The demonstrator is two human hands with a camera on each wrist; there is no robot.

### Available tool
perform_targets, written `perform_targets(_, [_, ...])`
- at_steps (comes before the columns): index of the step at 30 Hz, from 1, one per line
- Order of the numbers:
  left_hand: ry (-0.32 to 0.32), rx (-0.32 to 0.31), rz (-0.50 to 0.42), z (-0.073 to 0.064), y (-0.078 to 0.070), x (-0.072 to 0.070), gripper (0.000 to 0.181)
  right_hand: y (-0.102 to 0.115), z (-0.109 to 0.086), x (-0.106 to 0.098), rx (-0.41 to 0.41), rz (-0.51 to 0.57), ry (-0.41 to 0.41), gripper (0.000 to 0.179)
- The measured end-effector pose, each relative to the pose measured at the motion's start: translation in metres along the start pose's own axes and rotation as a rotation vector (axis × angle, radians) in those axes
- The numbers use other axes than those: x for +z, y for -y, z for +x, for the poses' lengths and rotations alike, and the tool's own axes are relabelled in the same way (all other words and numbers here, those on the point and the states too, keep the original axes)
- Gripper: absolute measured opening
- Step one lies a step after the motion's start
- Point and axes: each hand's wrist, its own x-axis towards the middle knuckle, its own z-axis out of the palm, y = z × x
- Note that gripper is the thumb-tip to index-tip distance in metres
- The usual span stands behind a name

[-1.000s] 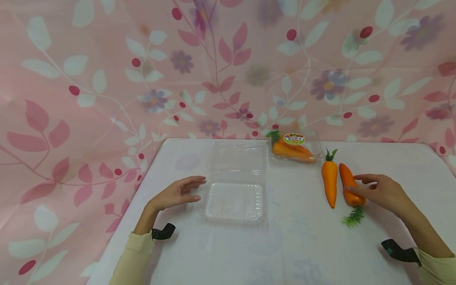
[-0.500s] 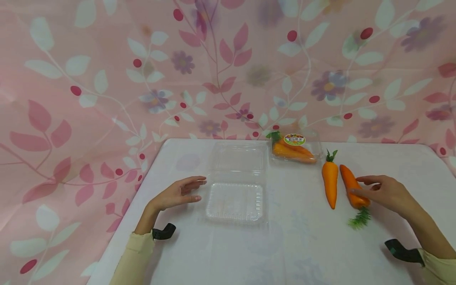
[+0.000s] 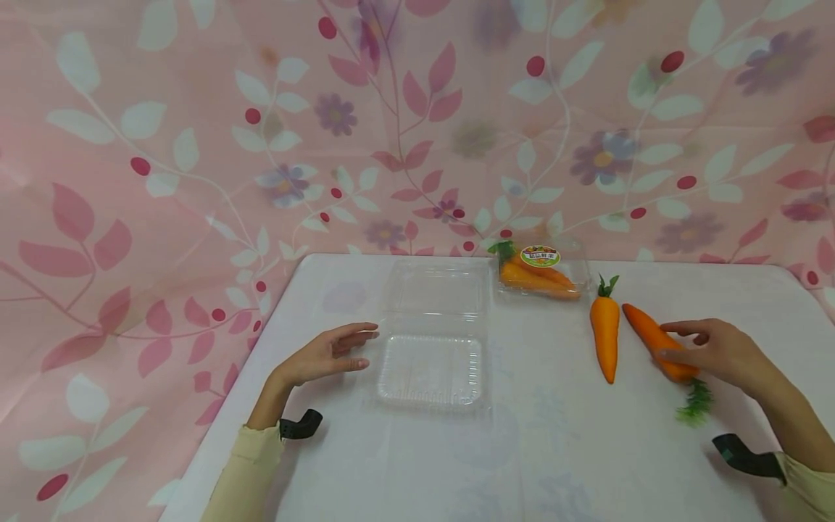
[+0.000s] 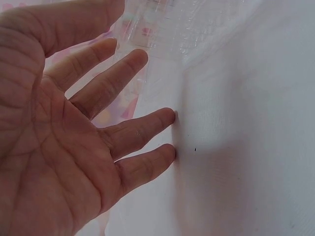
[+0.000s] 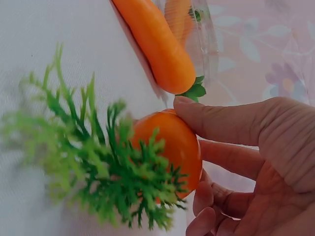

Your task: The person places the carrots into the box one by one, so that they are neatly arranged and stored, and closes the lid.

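On the right of the head view, my right hand [image 3: 727, 351] holds an orange carrot [image 3: 642, 326] between thumb and fingers, near its thick end. The carrot slants on the table, tip pointing away and leftward, its feathery green top [image 5: 113, 182] towards me. Just left of it lies a second carrot [image 3: 604, 337], leaves at the far end. My left hand [image 3: 322, 355] rests at the left side of an open clear plastic clamshell box [image 3: 430, 397]. Its fingers are spread and loosely bent, with nothing in them.
Behind the carrots stands a closed clear box [image 3: 577, 254] holding carrots, with an oval label [image 3: 540, 256] on top. A white cloth covers the table [image 3: 522, 449]. A pink floral curtain [image 3: 391, 130] hangs right behind its far edge.
My right hand has shifted slightly right, and the carrot in it has turned, its leafy end swinging right. The left hand stays where it was.
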Motion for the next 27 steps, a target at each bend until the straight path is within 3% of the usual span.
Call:
perform_targets(22, [-0.007, -0.032, 0.013, -0.0012, -0.0008, 0.0013, 0.068, -0.0099, -0.0004, -0.0019, -0.1, -0.088, -0.086, 0.048])
perform_targets(27, [-0.006, -0.026, 0.007, -0.0011, 0.0, 0.0008, 0.068, -0.0086, -0.0022, -0.0018, -0.091, -0.088, -0.105, 0.046])
